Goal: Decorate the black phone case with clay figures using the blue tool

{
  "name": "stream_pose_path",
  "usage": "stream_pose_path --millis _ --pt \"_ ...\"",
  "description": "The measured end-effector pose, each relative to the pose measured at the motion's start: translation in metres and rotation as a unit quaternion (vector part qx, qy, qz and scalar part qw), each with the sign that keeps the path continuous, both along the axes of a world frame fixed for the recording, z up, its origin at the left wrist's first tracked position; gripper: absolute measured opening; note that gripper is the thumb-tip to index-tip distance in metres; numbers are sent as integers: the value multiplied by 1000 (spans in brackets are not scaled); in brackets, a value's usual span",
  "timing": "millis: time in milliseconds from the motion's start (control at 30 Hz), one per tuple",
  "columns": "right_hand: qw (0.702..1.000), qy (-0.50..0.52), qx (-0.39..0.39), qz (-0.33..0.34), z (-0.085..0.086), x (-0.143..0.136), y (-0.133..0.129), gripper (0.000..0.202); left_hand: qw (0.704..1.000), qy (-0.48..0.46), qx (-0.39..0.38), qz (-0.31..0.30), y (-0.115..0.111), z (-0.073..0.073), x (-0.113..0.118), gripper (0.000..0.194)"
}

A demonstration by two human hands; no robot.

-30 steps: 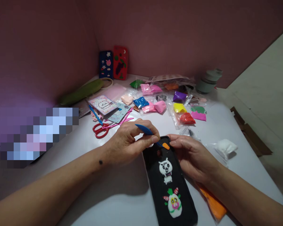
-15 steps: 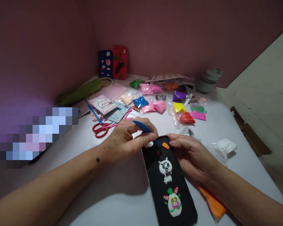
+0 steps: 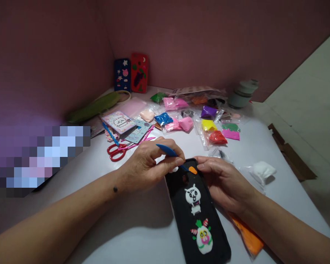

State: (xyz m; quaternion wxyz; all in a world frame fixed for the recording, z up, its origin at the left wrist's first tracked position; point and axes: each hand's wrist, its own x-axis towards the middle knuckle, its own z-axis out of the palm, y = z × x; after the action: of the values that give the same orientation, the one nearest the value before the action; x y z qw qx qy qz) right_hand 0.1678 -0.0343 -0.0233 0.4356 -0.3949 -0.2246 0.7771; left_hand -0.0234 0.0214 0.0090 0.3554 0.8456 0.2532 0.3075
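Observation:
Between the fingers of my left hand (image 3: 156,161) is a blue modelling tool (image 3: 167,150), its thin tip touching or just beside an orange clay piece (image 3: 193,170) near the top of a black phone case (image 3: 181,205). A bit of white material (image 3: 175,169) shows under the left fingers; whether they hold it I cannot tell. My right hand (image 3: 222,179) grips the case by its upper right edge, thumb close to the orange piece. Lower on the case are a white clay animal figure (image 3: 193,198) and a white clay figure with striped horns and green leaves (image 3: 204,238).
Red-handled scissors (image 3: 117,152) and printed cards (image 3: 119,122) lie left of centre. Several clay packets, such as a red one (image 3: 217,137), spread behind my hands. An orange packet (image 3: 247,236) is under my right forearm. Two decorated cases, one red (image 3: 139,73), lean on the wall.
The blue tool has tilted slightly, its tip shifting a little down and towards the orange piece. The right hand keeps its hold on the case.

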Motion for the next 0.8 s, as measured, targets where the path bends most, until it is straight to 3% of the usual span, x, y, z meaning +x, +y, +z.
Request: stream_pose_path --millis 800 --pt "1000 -5 14 -3 -1 -1 1 17 995 -19 89 -35 3 -2 -2 15"
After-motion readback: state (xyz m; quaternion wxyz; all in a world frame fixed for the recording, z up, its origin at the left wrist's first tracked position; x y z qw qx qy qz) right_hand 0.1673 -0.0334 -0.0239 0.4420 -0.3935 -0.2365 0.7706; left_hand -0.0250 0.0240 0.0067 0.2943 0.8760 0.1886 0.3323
